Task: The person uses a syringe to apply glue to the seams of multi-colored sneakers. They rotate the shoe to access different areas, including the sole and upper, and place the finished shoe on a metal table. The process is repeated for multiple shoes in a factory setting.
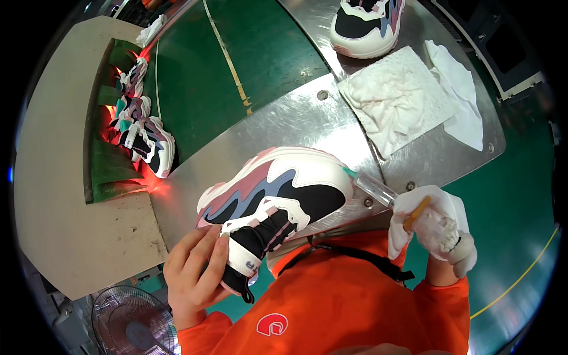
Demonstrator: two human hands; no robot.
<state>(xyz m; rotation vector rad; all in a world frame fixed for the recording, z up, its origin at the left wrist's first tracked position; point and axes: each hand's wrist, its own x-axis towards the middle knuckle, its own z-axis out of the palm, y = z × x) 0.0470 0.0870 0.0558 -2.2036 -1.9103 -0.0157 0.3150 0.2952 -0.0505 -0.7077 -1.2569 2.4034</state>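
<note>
A sneaker (278, 198) in black, white, mauve and blue-grey lies tilted on its side, toe to the right. My left hand (195, 266) grips it at the collar and tongue, fingers closed over the white strap. At the toe's sole edge is the teal tip of a clear syringe-like tube (376, 189); whether the tip touches cannot be made out. My right hand (435, 228) is closed round this tube's rear end, wrapped in white cloth or a glove that hides most fingers. A narrow tan piece (417, 214) shows against the white.
A folded white cloth (396, 97) and a thin white sheet (461, 100) lie on the metal tabletop (296, 124). Another sneaker (365, 29) stands beyond. Several sneakers (155, 148) sit by a red-lit opening with green flaps (115, 171), beside a green belt (195, 77). A fan (133, 322) stands lower left.
</note>
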